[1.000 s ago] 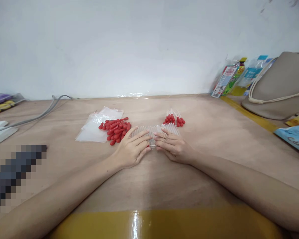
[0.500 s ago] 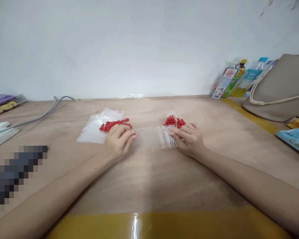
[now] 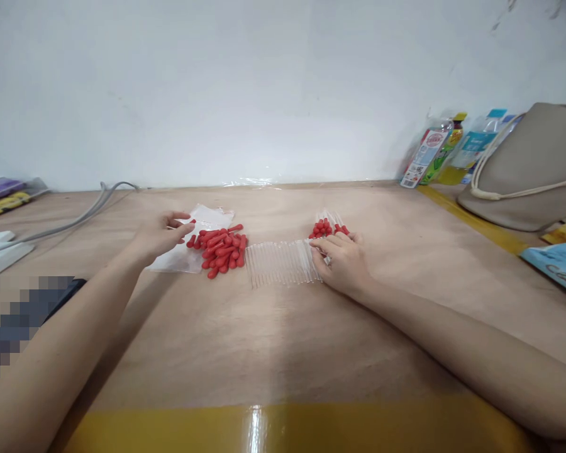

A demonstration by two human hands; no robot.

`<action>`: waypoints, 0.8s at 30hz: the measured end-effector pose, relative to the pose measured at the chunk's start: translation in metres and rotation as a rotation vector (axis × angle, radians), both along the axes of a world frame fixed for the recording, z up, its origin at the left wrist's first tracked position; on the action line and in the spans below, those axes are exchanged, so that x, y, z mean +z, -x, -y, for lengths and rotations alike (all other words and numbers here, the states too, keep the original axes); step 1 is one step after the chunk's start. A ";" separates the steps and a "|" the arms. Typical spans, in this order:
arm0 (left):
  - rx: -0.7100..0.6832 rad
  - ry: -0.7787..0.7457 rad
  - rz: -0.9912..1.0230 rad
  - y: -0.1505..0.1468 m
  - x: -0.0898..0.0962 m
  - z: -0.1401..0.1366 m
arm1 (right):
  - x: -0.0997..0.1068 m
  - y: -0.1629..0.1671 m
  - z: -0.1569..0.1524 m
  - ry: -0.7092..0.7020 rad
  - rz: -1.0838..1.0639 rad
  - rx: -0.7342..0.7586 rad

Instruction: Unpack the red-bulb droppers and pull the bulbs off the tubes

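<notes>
My left hand (image 3: 167,234) hovers over the clear plastic bags (image 3: 212,216), its thumb and fingers apart. A small red spot shows at its thumb tip; I cannot tell what it is. Beside it lies a heap of red rubber dropper bulbs (image 3: 222,250). Right of the heap, thin clear dropper tubes (image 3: 283,261) lie side by side in a row. My right hand (image 3: 343,263) rests at the row's right end, thumb and fingers pinched around a clear tube that they partly hide. Just behind it, assembled droppers with red bulbs (image 3: 324,227) lie together, partly covered by the hand.
Drink bottles (image 3: 471,148) and a carton (image 3: 424,157) stand back right, near a grey-brown drawstring bag (image 3: 531,167). A blue packet (image 3: 559,267) lies at the right. Grey cables (image 3: 82,217) run along the left. Yellow tape (image 3: 273,431) edges the table's front.
My left hand has moved left, off the bulbs and the tube row, and its fingers have spread, uncovering the heap. My right hand has shifted slightly left along the row.
</notes>
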State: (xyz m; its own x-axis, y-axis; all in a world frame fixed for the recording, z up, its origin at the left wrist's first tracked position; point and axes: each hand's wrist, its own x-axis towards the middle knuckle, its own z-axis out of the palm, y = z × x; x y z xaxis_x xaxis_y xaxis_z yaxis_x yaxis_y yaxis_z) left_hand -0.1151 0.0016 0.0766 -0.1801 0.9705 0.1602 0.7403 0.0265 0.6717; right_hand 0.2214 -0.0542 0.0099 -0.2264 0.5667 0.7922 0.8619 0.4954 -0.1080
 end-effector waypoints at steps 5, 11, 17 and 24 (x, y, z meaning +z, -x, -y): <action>-0.092 0.035 0.096 0.004 -0.013 -0.005 | -0.002 0.002 0.002 0.031 0.066 0.041; 0.063 -0.038 -0.100 0.002 -0.005 0.000 | -0.002 0.004 0.005 0.095 0.101 0.082; -0.037 -0.308 -0.302 -0.025 0.000 0.011 | 0.000 0.003 0.006 0.099 0.071 0.108; -0.537 -0.427 -0.441 -0.114 -0.014 -0.002 | -0.001 -0.013 0.008 -0.037 0.014 0.145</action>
State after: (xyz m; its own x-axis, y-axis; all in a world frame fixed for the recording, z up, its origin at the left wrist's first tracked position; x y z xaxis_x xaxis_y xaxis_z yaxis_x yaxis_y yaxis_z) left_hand -0.0007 0.0037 0.0627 0.4584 0.7460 0.4830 0.7782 -0.5995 0.1873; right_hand 0.2346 -0.0625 0.0085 -0.3153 0.4974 0.8082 0.7821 0.6186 -0.0756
